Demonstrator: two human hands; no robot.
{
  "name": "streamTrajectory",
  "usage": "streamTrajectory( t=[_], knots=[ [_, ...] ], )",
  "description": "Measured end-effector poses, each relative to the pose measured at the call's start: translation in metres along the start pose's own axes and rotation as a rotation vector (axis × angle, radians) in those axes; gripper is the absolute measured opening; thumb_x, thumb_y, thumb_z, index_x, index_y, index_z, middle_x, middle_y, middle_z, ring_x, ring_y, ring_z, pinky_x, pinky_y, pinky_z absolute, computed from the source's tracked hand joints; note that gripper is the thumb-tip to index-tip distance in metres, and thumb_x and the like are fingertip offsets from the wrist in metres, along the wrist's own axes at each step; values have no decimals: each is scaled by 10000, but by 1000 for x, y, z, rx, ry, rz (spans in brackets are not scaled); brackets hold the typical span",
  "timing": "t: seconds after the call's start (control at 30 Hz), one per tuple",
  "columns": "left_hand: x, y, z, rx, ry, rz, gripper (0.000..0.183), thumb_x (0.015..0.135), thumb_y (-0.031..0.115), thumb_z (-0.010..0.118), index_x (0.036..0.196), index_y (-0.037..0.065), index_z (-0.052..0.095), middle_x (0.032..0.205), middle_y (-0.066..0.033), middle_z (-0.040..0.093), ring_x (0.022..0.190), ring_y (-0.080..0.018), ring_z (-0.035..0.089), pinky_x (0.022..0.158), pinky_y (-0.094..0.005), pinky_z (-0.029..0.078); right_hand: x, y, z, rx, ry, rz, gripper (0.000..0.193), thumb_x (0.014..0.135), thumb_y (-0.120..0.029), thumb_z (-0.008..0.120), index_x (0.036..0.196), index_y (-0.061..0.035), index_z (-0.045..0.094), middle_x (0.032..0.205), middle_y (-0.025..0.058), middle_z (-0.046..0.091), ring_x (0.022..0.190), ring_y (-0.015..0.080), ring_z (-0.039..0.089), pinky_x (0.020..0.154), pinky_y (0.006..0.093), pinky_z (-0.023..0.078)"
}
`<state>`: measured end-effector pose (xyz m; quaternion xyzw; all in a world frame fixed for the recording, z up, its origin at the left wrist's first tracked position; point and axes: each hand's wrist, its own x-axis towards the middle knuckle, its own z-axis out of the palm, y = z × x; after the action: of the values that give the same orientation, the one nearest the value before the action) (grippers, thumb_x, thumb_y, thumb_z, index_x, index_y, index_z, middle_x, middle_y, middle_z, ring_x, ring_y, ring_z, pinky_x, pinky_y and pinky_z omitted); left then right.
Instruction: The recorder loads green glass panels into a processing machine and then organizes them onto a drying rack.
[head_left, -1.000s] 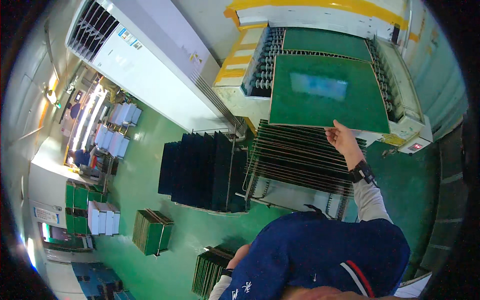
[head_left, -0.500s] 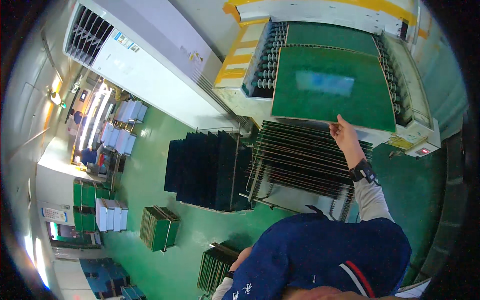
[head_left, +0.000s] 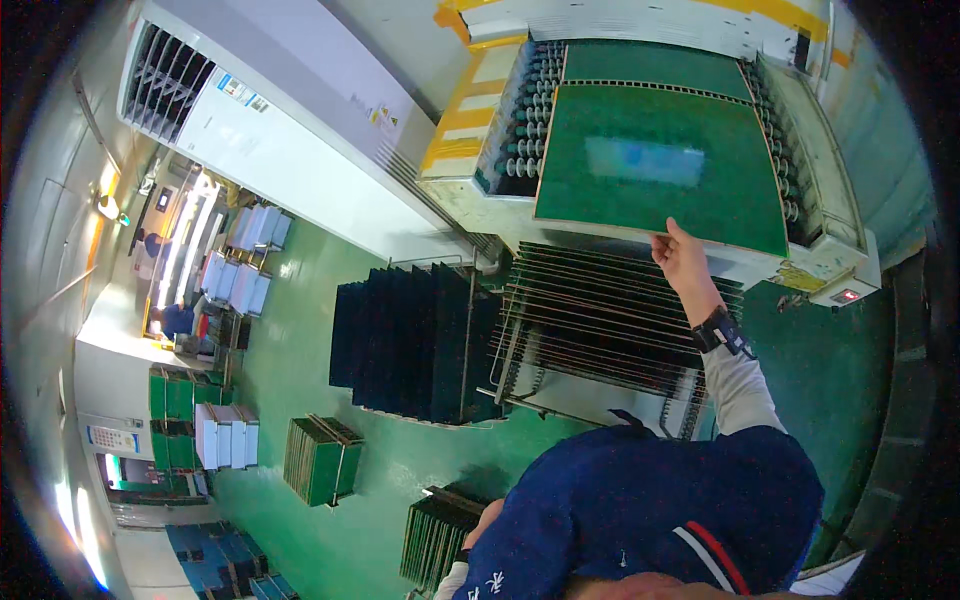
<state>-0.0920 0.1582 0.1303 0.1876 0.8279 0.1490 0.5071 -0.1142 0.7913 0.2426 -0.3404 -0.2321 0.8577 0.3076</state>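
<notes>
A large rectangular green board (head_left: 650,195) lies on the roller conveyor, its near edge jutting out toward me. At that near edge is my right hand (head_left: 684,262), thumb over the top face and fingers curled at the rim, pinching it. Beyond it, a second green board (head_left: 655,65) rests on the rollers. Below my right hand stands a rack (head_left: 600,310) with several boards upright in slots. My left hand (head_left: 487,522) hangs low at my side, beside a small stack of upright boards (head_left: 440,540); my clothing hides its fingers.
Left of the slotted rack stands another rack with dark panels (head_left: 405,340). A crate of green boards (head_left: 322,460) sits on the green floor. A tall white air conditioner (head_left: 300,130) leans across the upper left. Further stacks and people are in the far left.
The near green board has shifted slightly farther onto the rollers, its front left corner most. My right hand has followed its edge. The whole view has tilted a little.
</notes>
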Motion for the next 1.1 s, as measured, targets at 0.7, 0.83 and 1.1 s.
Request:
streamTrajectory(
  t=[0.7,0.83,1.1],
  knots=[
    [8,-25,22,38,132,233,357,856,282,498,1141,72,546,999,-244,613,949,-418,572,773,-471,459,17,-16,-6,-129,-50,102,230,839,-298,623,906,-82,578,852,53,655,704,150,600,605,295,481],
    [-23,4,0,83,71,68,363,859,283,487,1157,83,546,1010,-240,612,965,-420,566,790,-470,457,7,-16,-4,-220,-64,117,251,855,-317,609,910,-72,602,837,50,655,700,146,602,602,281,484],
    [-40,16,-12,175,-33,56,406,857,291,488,1233,141,526,1059,-246,599,990,-414,562,809,-464,453,-91,36,23,-824,-267,53,281,880,-336,565,879,-62,626,815,62,655,676,130,608,607,254,486]
  ],
)
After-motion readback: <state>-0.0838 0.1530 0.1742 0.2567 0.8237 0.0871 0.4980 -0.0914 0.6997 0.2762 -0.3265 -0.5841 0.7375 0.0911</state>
